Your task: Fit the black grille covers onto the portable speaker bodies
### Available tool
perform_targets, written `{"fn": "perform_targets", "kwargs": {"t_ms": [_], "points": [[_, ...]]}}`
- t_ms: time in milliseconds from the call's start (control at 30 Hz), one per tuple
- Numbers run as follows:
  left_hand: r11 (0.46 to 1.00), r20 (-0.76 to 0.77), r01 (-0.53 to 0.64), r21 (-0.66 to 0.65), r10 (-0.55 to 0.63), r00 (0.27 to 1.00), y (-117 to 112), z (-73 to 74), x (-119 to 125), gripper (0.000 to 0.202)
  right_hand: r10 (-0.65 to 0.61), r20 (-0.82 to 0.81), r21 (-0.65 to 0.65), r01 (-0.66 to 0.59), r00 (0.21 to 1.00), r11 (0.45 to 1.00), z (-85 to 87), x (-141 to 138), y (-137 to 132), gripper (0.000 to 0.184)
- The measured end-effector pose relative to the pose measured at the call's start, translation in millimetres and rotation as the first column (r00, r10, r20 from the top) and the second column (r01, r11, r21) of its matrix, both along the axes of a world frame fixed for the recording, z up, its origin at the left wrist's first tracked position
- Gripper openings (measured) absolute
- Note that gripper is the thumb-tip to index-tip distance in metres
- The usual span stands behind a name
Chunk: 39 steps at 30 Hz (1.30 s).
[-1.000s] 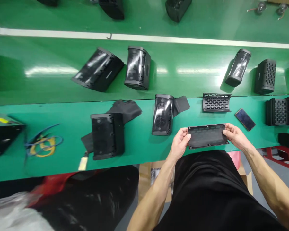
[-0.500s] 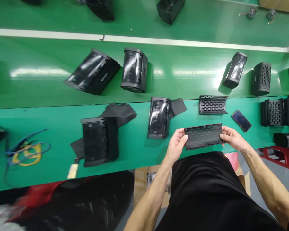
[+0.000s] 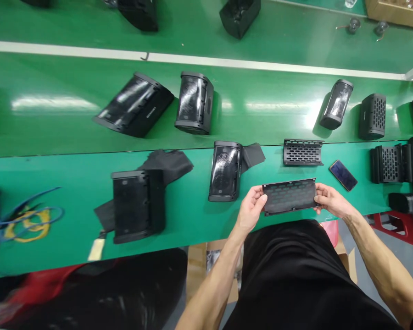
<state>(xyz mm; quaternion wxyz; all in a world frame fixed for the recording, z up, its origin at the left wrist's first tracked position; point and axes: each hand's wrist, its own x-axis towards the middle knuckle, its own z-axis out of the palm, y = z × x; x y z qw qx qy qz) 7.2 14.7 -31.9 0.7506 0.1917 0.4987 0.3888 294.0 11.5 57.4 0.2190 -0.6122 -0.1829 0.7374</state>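
- Your left hand [image 3: 252,208] pinches the black panel [image 3: 289,197] at its left end, thumb on top.
- Your right hand [image 3: 333,201] pinches its right end likewise.
- The panel spans between your hands, nearer you than the slotted grille [image 3: 303,152].

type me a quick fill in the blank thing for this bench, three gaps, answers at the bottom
1. The left hand grips the left end of the dark panel, while the right hand grips its ____ end.
2. Left or right: as seen here, the slotted grille lies to the ____ of the phone.
3. The stool at the right, below the tabletop, is coloured ____.

Missing words: right; left; red
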Motion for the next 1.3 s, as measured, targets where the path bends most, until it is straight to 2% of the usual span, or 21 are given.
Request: {"fn": "perform_targets", "kwargs": {"t_ms": [267, 633, 800, 1000, 1133, 1233, 1300], "points": [[1.000, 0.039, 0.004, -0.028, -0.003, 0.999, -1.5, -3.9, 1.0, 0.056, 0.018, 0.103, 0.037, -0.021, 0.995, 0.999, -9.4, 0.1, -3.2, 0.051], [0.998, 0.100, 0.014, -0.060, -0.008, 0.995, 10.6, -1.4, 0.1, 0.061, -0.029, 0.068, 0.019, 0.027, 0.997, 0.999, -8.4, -1.7, 0.1, 0.056], [1.000, 0.138, 0.002, -0.030, 0.003, 0.990, 14.7, -0.1, 0.4, 0.061, -0.061, 0.038, 0.045, 0.059, 0.997, 0.997, -7.0, -2.7, 2.2, 0.055], [0.988, 0.286, 0.147, -0.046, -0.128, 0.950, 18.4, 3.8, -8.8, 0.060, -0.104, 0.063, 0.121, 0.096, 0.993, 0.988, -1.9, -4.5, 3.0, 0.050], [0.983, 0.322, 0.178, -0.040, -0.156, 0.934, 23.7, 4.1, -15.1, 0.057, -0.122, 0.046, 0.111, 0.116, 0.991, 0.987, -3.6, -5.3, 2.8, 0.050], [0.989, 0.372, 0.143, -0.040, -0.118, 0.921, 24.9, 2.1, -17.4, 0.053, -0.177, 0.011, 0.121, 0.174, 0.984, 0.977, -8.1, -9.7, 5.7, 0.051], [0.997, 0.428, 0.065, -0.036, -0.043, 0.903, 24.0, -1.8, -14.9, 0.061, -0.230, -0.029, 0.131, 0.232, 0.973, 0.964, -12.7, -17.2, 9.9, 0.053]]}}
